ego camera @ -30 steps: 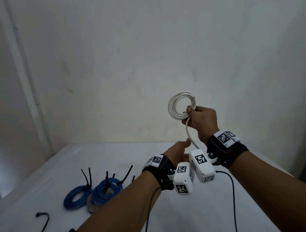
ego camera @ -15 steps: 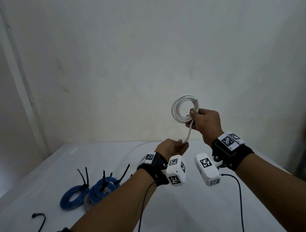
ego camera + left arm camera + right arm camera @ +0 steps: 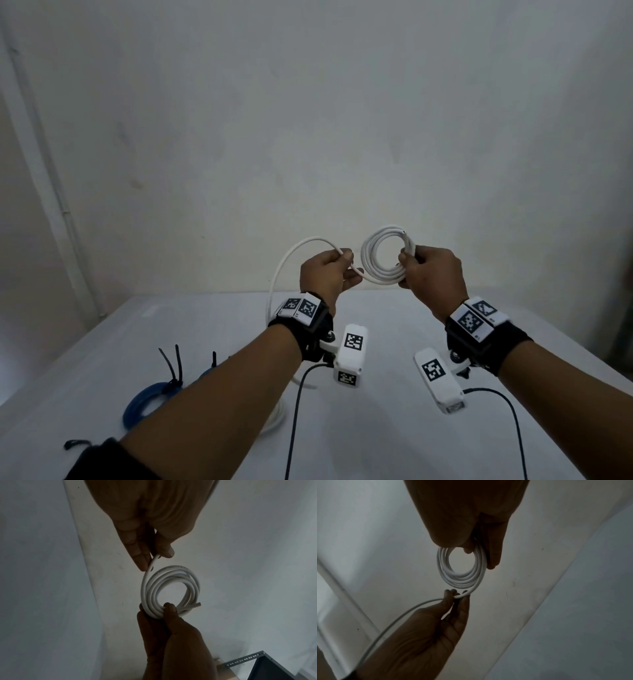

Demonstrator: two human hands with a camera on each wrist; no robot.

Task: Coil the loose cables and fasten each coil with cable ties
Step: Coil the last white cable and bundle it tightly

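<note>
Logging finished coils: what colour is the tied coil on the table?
Blue cable coil, fastened with black ties; clearest in the head view.

Our head view looks forward and down; our two wrist views, close in, face each other, sharing the white coil [image 3: 169, 592] at frame centre.
</note>
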